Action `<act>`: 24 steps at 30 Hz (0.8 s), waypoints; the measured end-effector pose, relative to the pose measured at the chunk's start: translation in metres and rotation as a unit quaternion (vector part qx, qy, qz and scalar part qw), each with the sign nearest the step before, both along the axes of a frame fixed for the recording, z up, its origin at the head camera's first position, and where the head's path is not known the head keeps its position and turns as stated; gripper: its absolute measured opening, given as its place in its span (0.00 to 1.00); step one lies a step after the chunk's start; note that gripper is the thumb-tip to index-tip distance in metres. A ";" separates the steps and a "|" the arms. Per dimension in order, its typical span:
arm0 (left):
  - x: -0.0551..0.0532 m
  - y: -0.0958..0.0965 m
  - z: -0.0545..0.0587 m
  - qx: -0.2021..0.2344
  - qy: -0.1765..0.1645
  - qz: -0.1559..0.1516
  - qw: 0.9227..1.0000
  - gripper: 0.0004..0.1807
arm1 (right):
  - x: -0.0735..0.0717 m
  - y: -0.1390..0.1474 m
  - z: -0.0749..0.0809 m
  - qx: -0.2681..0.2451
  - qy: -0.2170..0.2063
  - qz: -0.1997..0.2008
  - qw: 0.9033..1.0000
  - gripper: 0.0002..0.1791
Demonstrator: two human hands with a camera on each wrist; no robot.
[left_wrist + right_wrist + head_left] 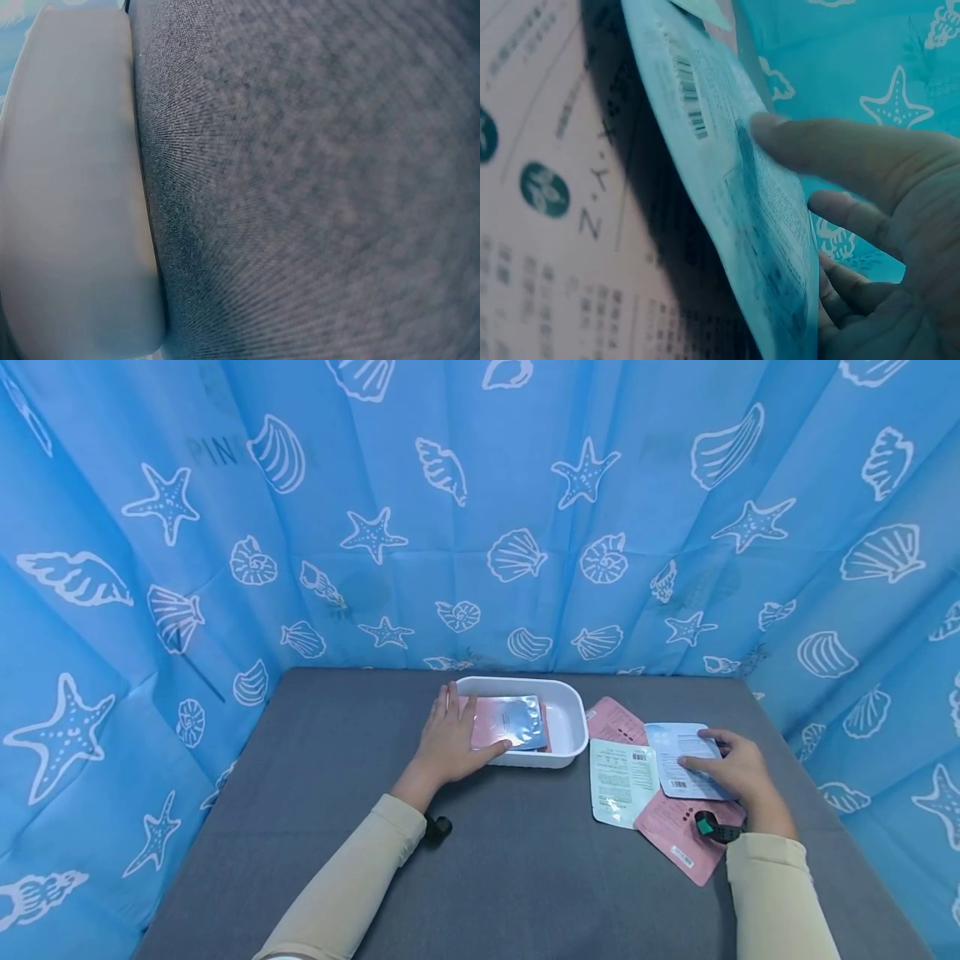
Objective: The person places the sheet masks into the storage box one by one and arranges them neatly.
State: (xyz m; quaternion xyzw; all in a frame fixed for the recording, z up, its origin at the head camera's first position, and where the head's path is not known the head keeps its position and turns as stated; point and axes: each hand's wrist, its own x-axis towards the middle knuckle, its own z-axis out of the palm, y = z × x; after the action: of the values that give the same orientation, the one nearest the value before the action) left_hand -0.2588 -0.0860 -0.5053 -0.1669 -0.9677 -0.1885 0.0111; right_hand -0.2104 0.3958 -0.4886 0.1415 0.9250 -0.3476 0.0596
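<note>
My left hand [448, 742] rests with spread fingers over the left end of a white plastic tray [574, 727]. Its thumb lies across the near rim, beside a pink and silver-blue sheet mask packet [517, 720] inside. In the left wrist view only the tray's outer wall [79, 187] shows, without fingers. My right hand [738, 767] pinches a light blue sheet mask packet [678, 743], thumb on the printed face and fingers at its far edge. The right wrist view has this packet [705, 142] tilted up above a pink packet [547, 247].
Right of the tray lie a pale green packet [621, 781], a pink packet [618, 722] behind it, and another pink packet [686, 839] nearer me, overlapping. A grey cloth [525, 860] covers the table. A blue shell-patterned curtain [480, 568] hangs behind and at both sides.
</note>
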 end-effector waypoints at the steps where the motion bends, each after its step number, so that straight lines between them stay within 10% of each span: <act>1: 0.000 0.000 0.000 0.000 0.000 0.000 1.000 0.65 | 0.001 -0.001 0.000 -0.004 0.002 -0.003 1.000 0.51; 24: 0.002 0.001 0.004 -0.001 0.006 0.001 1.000 0.64 | 0.008 -0.007 0.020 -0.090 0.045 -0.100 0.990 0.45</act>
State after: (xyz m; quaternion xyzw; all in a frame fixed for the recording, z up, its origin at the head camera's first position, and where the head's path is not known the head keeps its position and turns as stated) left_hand -0.2568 -0.0846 -0.5011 -0.1675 -0.9679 -0.1865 0.0172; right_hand -0.2023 0.3888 -0.4683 0.2116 0.8728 -0.4397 -0.0045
